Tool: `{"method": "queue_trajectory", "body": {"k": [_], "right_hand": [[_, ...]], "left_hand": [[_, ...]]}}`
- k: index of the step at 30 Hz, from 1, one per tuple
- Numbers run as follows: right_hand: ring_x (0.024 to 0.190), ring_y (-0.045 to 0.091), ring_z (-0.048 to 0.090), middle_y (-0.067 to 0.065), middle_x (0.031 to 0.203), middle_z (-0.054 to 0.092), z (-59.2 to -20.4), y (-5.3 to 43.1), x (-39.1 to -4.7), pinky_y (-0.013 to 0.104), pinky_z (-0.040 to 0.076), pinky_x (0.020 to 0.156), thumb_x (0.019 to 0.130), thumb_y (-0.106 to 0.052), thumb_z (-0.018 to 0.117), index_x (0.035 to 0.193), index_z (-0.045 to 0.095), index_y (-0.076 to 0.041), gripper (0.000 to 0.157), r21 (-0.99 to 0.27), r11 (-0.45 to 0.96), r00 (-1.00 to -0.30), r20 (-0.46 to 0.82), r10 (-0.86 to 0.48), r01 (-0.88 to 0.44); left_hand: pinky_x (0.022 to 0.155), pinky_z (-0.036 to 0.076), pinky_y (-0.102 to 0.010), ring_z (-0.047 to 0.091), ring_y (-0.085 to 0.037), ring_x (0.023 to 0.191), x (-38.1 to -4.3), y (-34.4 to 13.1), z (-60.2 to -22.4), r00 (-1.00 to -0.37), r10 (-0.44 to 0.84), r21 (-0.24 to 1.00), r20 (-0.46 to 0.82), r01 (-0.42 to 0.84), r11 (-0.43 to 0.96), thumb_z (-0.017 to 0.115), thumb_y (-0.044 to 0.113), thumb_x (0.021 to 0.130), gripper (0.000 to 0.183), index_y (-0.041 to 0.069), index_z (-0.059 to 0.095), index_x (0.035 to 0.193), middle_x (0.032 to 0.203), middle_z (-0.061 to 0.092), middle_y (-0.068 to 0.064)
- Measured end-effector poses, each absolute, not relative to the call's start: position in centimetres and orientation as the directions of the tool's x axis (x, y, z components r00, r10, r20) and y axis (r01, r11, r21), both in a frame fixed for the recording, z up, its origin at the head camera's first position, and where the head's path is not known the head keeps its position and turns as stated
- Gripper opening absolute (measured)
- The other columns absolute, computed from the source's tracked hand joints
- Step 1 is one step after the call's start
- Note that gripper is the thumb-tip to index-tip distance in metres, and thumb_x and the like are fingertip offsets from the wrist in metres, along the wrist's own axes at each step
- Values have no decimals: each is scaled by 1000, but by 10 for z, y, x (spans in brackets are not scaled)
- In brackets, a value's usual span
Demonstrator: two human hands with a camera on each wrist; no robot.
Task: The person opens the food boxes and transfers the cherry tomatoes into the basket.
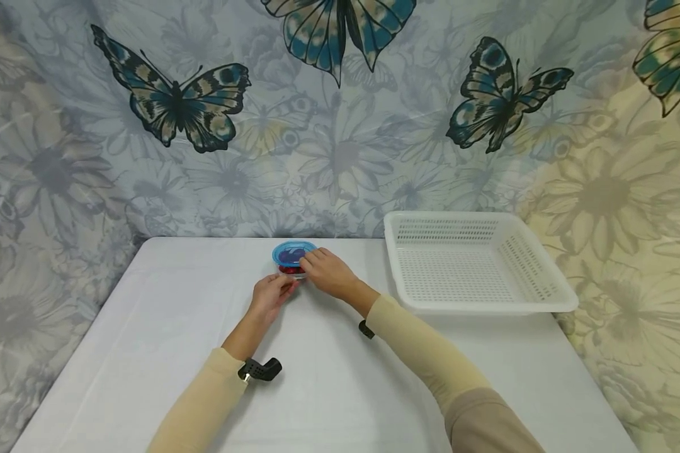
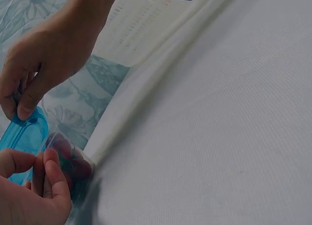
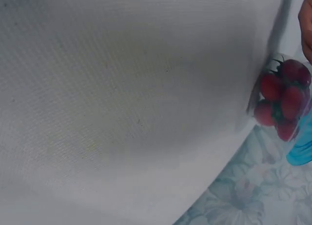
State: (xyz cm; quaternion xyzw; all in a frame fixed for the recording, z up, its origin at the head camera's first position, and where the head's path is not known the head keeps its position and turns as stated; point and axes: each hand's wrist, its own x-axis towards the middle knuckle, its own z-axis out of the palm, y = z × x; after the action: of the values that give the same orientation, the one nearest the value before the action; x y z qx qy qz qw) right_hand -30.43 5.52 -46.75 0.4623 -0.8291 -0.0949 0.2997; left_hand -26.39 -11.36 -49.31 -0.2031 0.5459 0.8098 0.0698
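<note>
A small clear plastic container (image 2: 83, 159) of cherry tomatoes (image 3: 287, 95) stands near the far edge of the table. Its translucent blue lid (image 1: 293, 253) is tilted up over the tomatoes. My right hand (image 1: 330, 272) pinches the lid's edge between thumb and fingers, as the left wrist view shows from the side. At the near side of the container, my left hand (image 1: 271, 294) pinches its rim with thumb and fingertips. Only a sliver of the left hand (image 3: 306, 27) appears in the right wrist view.
A white perforated plastic basket (image 1: 481, 308) stands at the back right of the table, its rim reaching past the side edge. White cloth covers the table (image 1: 124, 352). Behind it hangs a butterfly-patterned backdrop (image 1: 340, 170).
</note>
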Motion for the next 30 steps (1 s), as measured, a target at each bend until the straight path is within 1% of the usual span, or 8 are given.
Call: {"method": "queue_trajectory", "body": {"k": [1,3,8,12,17,24,27,30], "right_hand": [[98,19,63,3,99,65,-467,56,-304,29,50,92,97,-12,57,106,60,-8,10,419,560,-395,419,-817,-714],[101,19,64,3,101,66,-466,58,-304,30,50,93,96,-10,59,107,62,-8,12,388,572,-402,437,-805,-723],[102,20,64,4,102,67,-462,60,-303,31,51,95,94,-7,60,109,63,-8,15,333,587,-423,450,-787,-738],[103,20,64,4,104,68,-460,61,-304,30,51,96,93,-5,60,110,63,-8,17,290,599,-446,450,-774,-746],[100,20,63,4,102,68,-456,63,-304,28,53,90,93,-4,60,108,63,-8,16,258,607,-462,451,-764,-752],[93,18,63,3,97,67,-450,61,-308,25,54,82,93,-5,61,104,63,-9,12,252,607,-445,485,-753,-754],[90,19,63,3,94,66,-446,60,-308,25,54,79,92,-3,61,101,64,-9,12,219,616,-450,510,-734,-757],[89,19,62,4,94,66,-442,59,-308,25,54,79,92,0,60,100,64,-8,12,163,623,-468,524,-712,-765]], "left_hand": [[72,56,-16,69,-8,80,-263,-114,-492,-906,-108,857,-408,-340,-387,58,1,91,16,-2,53,106,81,67,0],[72,56,-15,69,-8,80,-263,-114,-492,-905,-103,856,-414,-348,-383,58,1,91,19,-1,51,108,81,68,0],[70,56,-16,68,-6,75,-264,-115,-492,-908,-93,852,-409,-343,-396,58,1,91,17,-1,51,107,78,69,1],[71,56,-17,69,-7,77,-264,-115,-492,-909,-88,850,-407,-342,-400,57,3,92,17,0,51,107,78,69,1],[72,57,-18,70,-8,78,-264,-116,-491,-914,-79,846,-398,-332,-417,55,7,95,13,1,51,106,76,69,2],[71,57,-17,70,-7,75,-263,-117,-490,-919,-75,849,-387,-323,-419,52,7,96,10,0,53,104,74,68,2],[72,56,-17,69,-7,76,-262,-118,-489,-918,-70,852,-390,-330,-407,52,8,97,13,-1,53,106,75,69,2],[72,56,-17,69,-6,76,-261,-118,-489,-917,-66,852,-394,-337,-400,52,9,97,14,-1,53,108,76,68,2]]}}
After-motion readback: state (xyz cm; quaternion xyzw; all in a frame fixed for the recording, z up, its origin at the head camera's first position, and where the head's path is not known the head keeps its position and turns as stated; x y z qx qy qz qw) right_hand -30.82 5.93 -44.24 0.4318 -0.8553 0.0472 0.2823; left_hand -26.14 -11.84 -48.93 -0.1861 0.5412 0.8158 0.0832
